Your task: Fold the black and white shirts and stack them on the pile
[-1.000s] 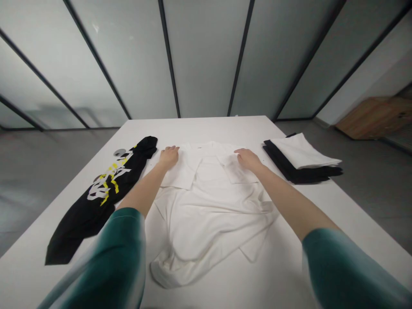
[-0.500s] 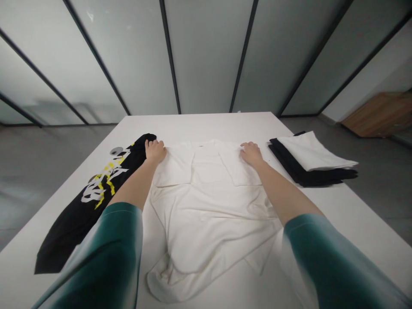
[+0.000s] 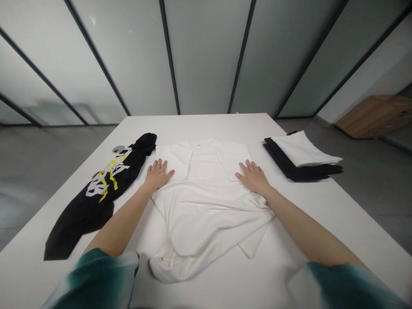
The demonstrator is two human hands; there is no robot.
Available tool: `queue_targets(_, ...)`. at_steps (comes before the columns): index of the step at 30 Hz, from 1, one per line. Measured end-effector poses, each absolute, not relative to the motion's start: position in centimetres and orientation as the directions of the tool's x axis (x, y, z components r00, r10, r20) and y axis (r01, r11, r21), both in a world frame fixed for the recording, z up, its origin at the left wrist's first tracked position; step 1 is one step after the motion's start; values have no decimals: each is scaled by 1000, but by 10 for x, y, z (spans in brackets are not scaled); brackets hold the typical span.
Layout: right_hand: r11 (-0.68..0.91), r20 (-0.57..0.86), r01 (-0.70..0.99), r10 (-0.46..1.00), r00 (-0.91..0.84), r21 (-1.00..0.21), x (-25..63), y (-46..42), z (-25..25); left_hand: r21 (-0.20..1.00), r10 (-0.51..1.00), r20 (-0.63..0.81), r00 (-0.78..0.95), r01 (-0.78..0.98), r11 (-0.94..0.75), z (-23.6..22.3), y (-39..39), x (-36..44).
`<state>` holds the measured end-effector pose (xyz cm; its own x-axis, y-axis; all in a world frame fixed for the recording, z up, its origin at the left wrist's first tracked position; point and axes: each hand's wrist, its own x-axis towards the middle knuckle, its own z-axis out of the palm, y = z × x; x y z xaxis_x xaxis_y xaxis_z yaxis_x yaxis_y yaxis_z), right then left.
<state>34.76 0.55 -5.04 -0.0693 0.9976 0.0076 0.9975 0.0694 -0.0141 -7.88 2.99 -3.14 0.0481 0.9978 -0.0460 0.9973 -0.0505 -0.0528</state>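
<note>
A white T-shirt (image 3: pixel 199 206) lies spread on the white table, its collar end away from me. Its two sleeves are turned inward over the upper part, and the lower half is rumpled. My left hand (image 3: pixel 157 174) rests on the left sleeve's outer edge with fingers spread. On the opposite side my right hand (image 3: pixel 253 176) lies on the folded right sleeve, its fingers also apart. Neither hand grips the cloth.
Along the table's left side lies a black garment (image 3: pixel 96 193) with a white and yellow print, beside a small grey round object (image 3: pixel 118 149). To the right, a folded white cloth (image 3: pixel 304 148) sits on folded black cloth (image 3: pixel 294 172). Frosted panels (image 3: pixel 206 56) stand beyond the table (image 3: pixel 206 126).
Both hands have slid from the shirt's far corners toward me, and their fingers have spread out flat. The shirt's folded shape has stayed nearly the same.
</note>
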Motion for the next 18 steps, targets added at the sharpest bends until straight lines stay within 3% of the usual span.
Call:
queue_targets(10, 79, 37, 997, 996, -79, 2, 339, 0, -42, -58, 995, 87, 55, 997, -50, -26, 22, -73)
queue_targets(18, 83, -13, 996, 996, -84, -7, 338, 9, -40, -64, 995, -61, 81, 994, -85, -24, 40, -71)
